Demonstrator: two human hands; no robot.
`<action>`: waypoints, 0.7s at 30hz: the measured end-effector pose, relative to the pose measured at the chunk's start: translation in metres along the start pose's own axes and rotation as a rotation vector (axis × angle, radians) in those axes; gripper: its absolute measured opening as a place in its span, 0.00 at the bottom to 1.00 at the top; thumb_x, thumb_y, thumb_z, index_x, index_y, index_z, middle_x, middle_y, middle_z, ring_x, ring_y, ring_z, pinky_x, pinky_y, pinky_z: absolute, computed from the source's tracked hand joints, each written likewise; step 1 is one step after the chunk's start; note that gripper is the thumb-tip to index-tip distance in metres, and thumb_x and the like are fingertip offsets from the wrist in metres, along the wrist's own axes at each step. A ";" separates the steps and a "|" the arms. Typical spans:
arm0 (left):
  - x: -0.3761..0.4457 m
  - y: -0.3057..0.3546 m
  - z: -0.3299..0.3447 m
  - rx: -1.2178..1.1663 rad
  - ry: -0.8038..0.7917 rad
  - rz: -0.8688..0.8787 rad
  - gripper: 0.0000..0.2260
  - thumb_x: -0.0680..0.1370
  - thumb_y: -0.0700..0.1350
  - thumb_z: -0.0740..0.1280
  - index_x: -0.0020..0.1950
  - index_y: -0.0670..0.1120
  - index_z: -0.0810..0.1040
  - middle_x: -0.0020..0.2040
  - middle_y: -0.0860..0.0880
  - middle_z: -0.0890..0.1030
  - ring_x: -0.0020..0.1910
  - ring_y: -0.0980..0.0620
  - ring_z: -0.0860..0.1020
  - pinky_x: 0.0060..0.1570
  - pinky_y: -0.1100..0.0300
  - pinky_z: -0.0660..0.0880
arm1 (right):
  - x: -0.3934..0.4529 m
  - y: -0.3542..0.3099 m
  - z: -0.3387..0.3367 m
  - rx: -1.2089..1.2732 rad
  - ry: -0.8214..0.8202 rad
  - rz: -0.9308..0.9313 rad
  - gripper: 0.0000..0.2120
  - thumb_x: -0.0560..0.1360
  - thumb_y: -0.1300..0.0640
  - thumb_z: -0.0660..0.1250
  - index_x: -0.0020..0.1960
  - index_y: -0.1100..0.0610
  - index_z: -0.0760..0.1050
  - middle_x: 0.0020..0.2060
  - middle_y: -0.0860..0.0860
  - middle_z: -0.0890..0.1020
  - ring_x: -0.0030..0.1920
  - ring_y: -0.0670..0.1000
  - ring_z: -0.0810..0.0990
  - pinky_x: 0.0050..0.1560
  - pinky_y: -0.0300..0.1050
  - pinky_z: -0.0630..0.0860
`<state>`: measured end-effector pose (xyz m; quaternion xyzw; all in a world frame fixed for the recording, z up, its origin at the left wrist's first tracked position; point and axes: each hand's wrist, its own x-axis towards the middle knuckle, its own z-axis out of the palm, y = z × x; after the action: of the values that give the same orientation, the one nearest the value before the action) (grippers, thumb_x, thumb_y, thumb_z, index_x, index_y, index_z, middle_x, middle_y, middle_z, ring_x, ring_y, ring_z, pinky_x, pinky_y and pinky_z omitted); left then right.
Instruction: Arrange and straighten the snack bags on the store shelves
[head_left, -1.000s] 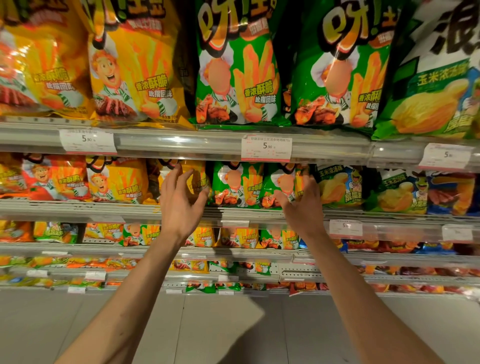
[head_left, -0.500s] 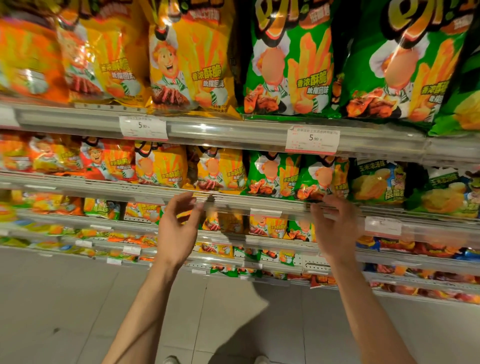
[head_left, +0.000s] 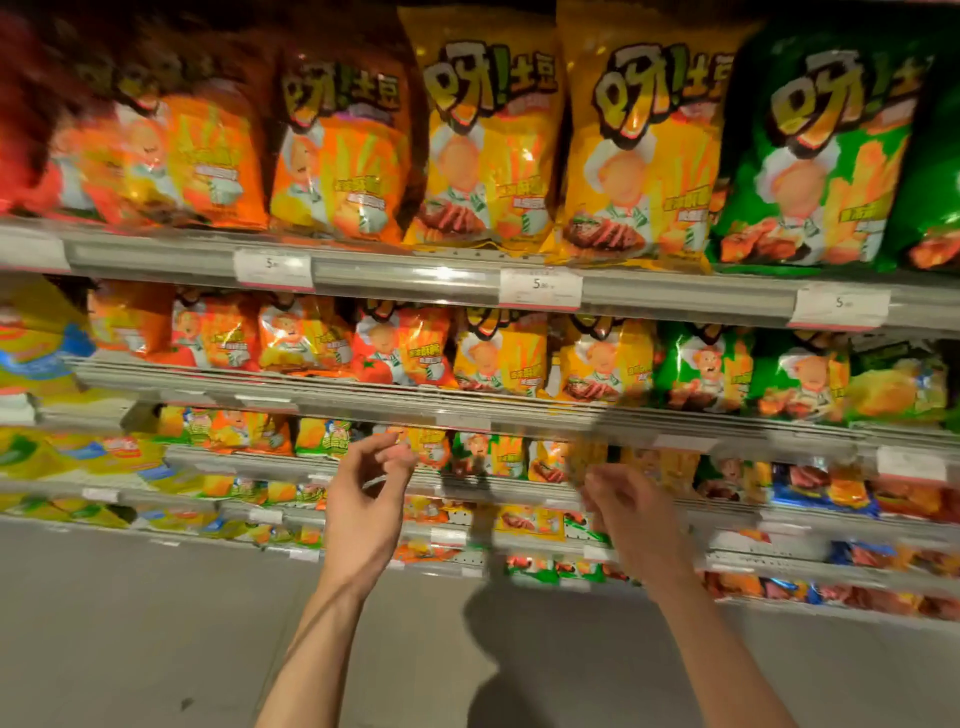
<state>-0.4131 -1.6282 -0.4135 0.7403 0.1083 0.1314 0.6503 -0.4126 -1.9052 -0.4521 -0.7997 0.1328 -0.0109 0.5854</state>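
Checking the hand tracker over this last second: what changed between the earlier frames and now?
Both hands came down off the second shelf's bags: the left hand and right hand now hang in front of the lower shelves, fingers loosely curled, holding nothing. The view swung left, so the yellow bags now sit centre on the top shelf. The bags themselves look unmoved, and the price tags stay on the rail.

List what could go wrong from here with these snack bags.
1. The yellow bags on the top shelf overhang the shelf rail, so a bump could tip them forward.
2. Both the left hand and right hand hold nothing in front of the lower shelves, and the view is blurred, so a hasty reach might knock the small packed bags askew.
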 end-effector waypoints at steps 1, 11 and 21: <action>0.004 -0.001 -0.019 -0.003 0.000 -0.001 0.06 0.81 0.41 0.69 0.57 0.47 0.80 0.49 0.54 0.85 0.48 0.64 0.82 0.46 0.73 0.74 | -0.006 -0.006 0.019 0.005 -0.014 0.004 0.03 0.81 0.54 0.68 0.53 0.51 0.80 0.45 0.50 0.87 0.45 0.48 0.85 0.50 0.47 0.79; 0.036 -0.014 -0.149 -0.052 0.072 -0.064 0.07 0.81 0.37 0.68 0.55 0.47 0.80 0.48 0.49 0.85 0.46 0.60 0.81 0.46 0.73 0.74 | -0.016 -0.074 0.162 0.001 -0.146 -0.049 0.03 0.81 0.54 0.68 0.52 0.50 0.81 0.44 0.47 0.86 0.43 0.43 0.85 0.50 0.42 0.79; 0.129 -0.019 -0.216 0.049 0.130 -0.059 0.05 0.80 0.41 0.70 0.54 0.50 0.80 0.48 0.51 0.86 0.47 0.60 0.83 0.48 0.69 0.75 | 0.051 -0.120 0.272 0.119 -0.167 -0.112 0.06 0.81 0.61 0.67 0.47 0.56 0.81 0.37 0.48 0.86 0.39 0.45 0.83 0.48 0.43 0.78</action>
<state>-0.3635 -1.3809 -0.3999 0.7424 0.1751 0.1573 0.6272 -0.2927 -1.6294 -0.4316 -0.7677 0.0380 0.0152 0.6395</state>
